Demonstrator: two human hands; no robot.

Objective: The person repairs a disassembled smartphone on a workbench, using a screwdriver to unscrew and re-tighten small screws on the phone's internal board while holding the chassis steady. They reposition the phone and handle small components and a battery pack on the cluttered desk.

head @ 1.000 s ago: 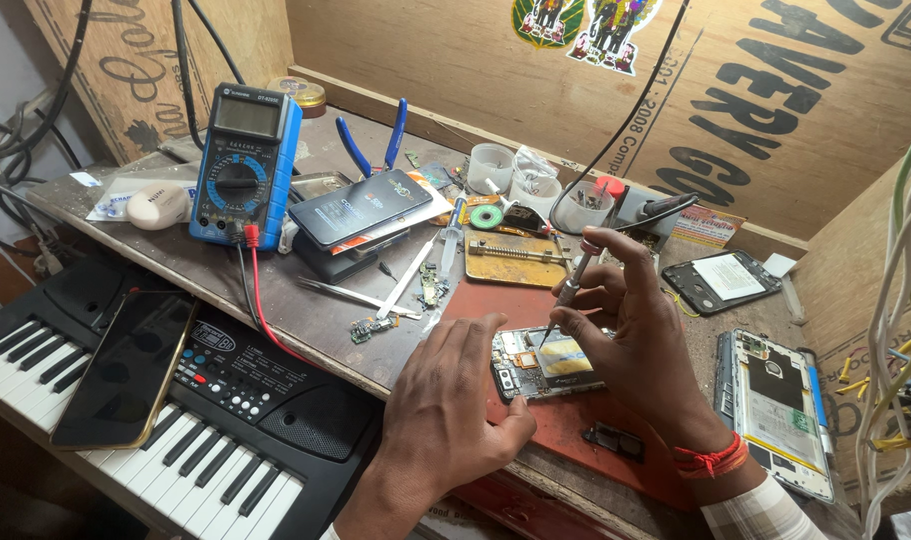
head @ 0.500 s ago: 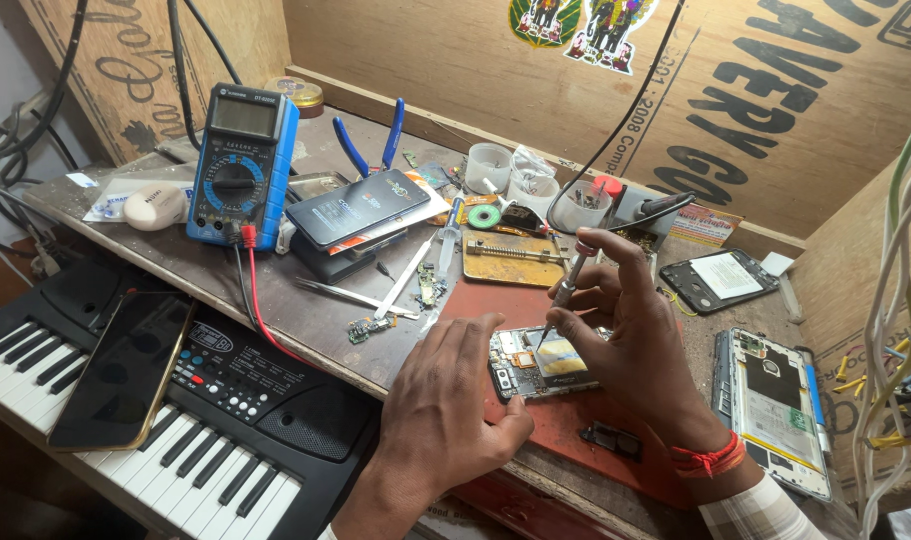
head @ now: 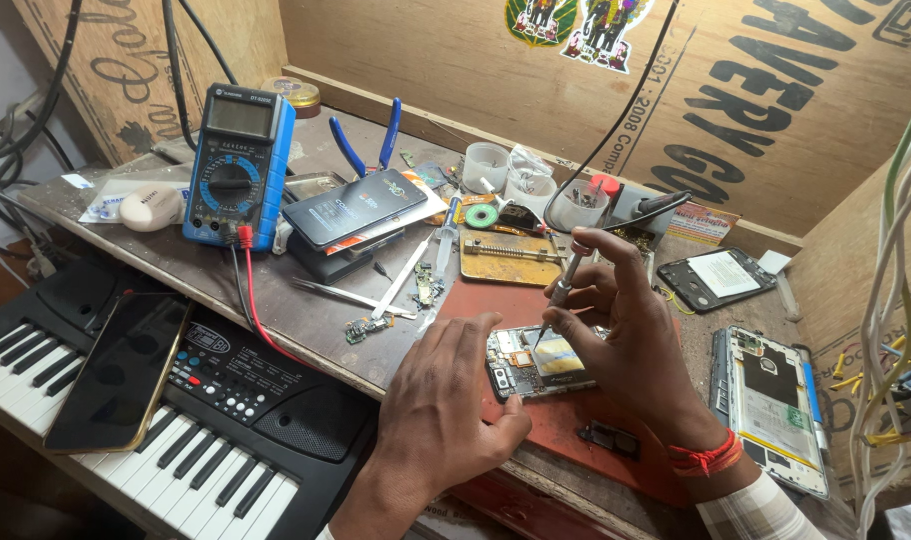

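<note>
An opened phone [head: 536,362] with its back off lies on a red mat [head: 566,420] at the bench's front edge. My left hand [head: 446,395] presses on its left end and holds it down. My right hand [head: 626,330] grips a thin screwdriver [head: 561,290] upright, its tip set on the phone's inner board. A red thread is tied round my right wrist.
A blue multimeter [head: 238,165] with red and black leads leans at the back left. Tweezers [head: 351,295], blue pliers [head: 371,140], small cups, two opened phones [head: 771,395] and a boxed phone [head: 361,205] crowd the bench. A keyboard [head: 176,400] with a phone [head: 121,370] on it stands below.
None of note: both hands stay on the opened phone, the screwdriver shifting only slightly.
</note>
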